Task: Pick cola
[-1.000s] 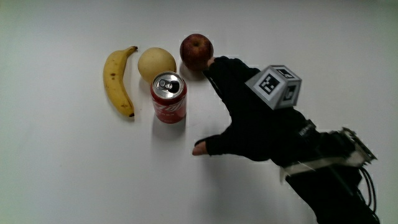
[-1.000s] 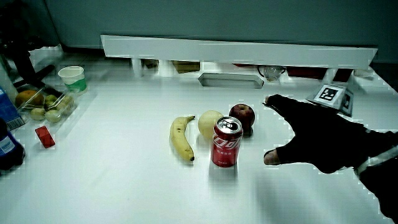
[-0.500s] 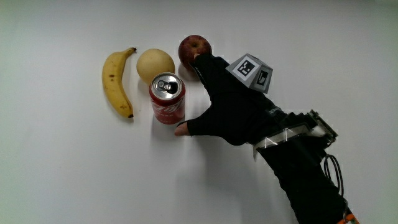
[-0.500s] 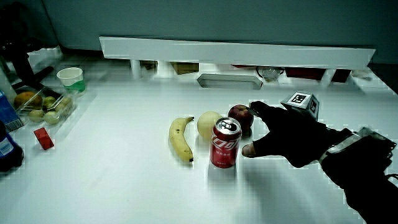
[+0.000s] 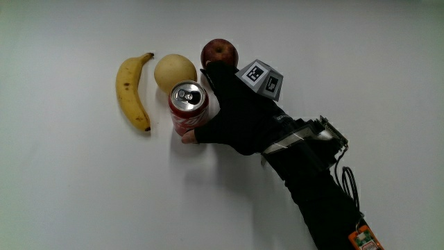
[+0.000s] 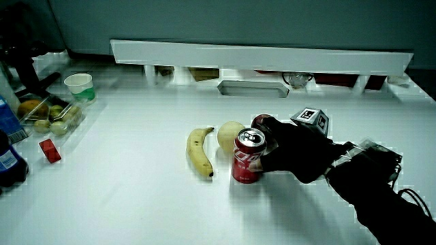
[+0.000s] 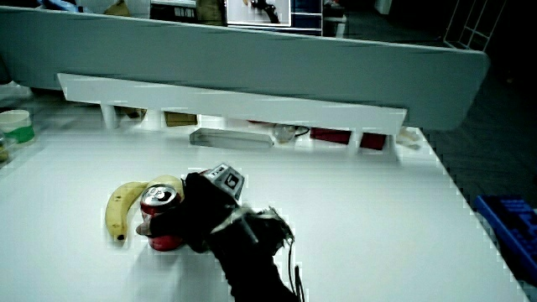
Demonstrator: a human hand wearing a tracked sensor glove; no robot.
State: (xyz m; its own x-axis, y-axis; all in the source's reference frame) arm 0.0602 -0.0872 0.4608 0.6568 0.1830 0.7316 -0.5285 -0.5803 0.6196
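Note:
The red cola can [image 5: 187, 105] stands upright on the white table, between a banana [image 5: 130, 94] and the hand [image 5: 227, 117]. The black-gloved hand wraps the can's side: its thumb [image 5: 187, 137] presses the can's nearer face and its fingers curl round the face toward the red apple [image 5: 220, 50]. The patterned cube [image 5: 261, 76] rides on the hand's back. Both side views show the same grasp, with the can [image 6: 246, 155] [image 7: 157, 204] still resting on the table and the hand [image 6: 291, 150] [image 7: 198, 216] against it.
A pale round fruit [image 5: 174, 71] touches the can, beside the apple. In a side view, a green-and-white cup [image 6: 78, 84], a clear box of fruit [image 6: 49, 113], a small red object [image 6: 47, 149] and a blue bottle [image 6: 7, 160] stand at the table's edge. A low partition [image 6: 259, 54] runs along the table.
The hand slid across the table toward the can and closed round it; its thumb went from apart, to beside the can, to pressing on it. The can and fruits stayed put.

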